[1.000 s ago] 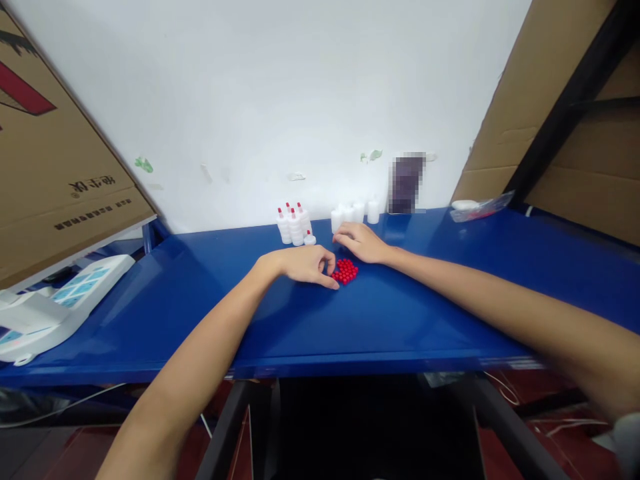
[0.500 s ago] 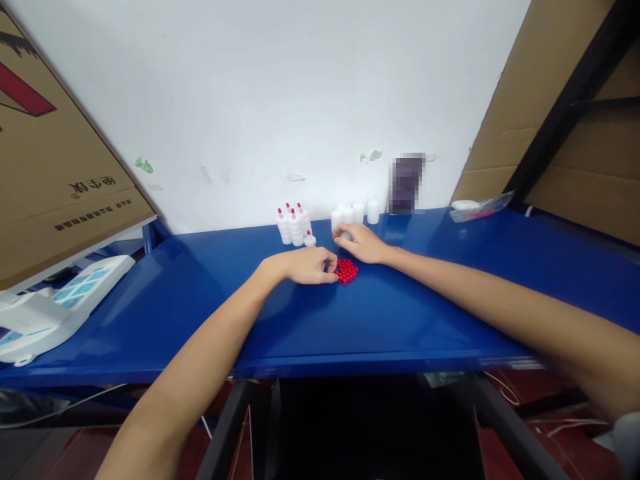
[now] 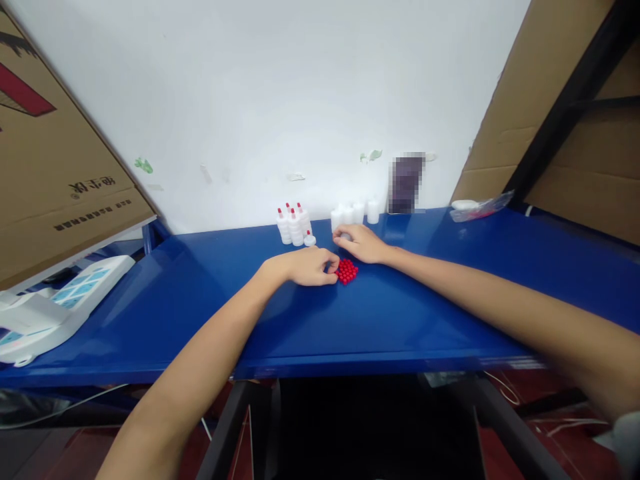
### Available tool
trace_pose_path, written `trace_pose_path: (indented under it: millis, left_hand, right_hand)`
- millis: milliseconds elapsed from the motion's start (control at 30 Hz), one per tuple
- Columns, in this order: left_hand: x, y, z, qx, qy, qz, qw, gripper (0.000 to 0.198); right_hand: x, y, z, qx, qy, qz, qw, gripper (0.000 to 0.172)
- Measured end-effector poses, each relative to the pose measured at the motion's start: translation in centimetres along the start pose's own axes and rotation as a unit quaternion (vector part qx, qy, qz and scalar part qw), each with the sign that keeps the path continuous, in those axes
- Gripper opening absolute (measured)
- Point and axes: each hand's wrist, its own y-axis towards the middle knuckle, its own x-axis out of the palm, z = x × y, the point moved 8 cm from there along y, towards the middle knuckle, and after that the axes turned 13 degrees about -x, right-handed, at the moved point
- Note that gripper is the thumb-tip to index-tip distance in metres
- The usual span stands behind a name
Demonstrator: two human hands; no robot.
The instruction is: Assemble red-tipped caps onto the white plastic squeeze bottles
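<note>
A small heap of red caps (image 3: 347, 271) lies on the blue table (image 3: 400, 313). My left hand (image 3: 303, 265) rests beside the heap with thumb and fingertips pinched at its left edge, apparently on one red cap. My right hand (image 3: 361, 241) sits just behind the heap, fingers curled round a small white bottle (image 3: 344, 236) that shows only partly. Behind my hands stands a group of white bottles with red caps (image 3: 293, 224), and to its right a row of uncapped white bottles (image 3: 356, 213).
A white weighing scale (image 3: 55, 303) sits at the table's left end under a leaning cardboard box (image 3: 55, 160). A clear plastic bag (image 3: 477, 207) lies at the back right. Cardboard and a black shelf frame (image 3: 565, 113) rise on the right.
My left hand's fingers have drawn in from flat on the table to a pinch at the heap's edge. My right hand has curled over the small white bottle.
</note>
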Motion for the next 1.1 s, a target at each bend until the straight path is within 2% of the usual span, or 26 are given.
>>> trace_pose_path:
  millis: [1100]
  left_hand:
    - [0.42,0.28,0.66,0.019,0.047,0.020,0.998,0.021]
  right_hand:
    - [0.25,0.12,0.07,-0.014,-0.007,-0.003,1.000,0.028]
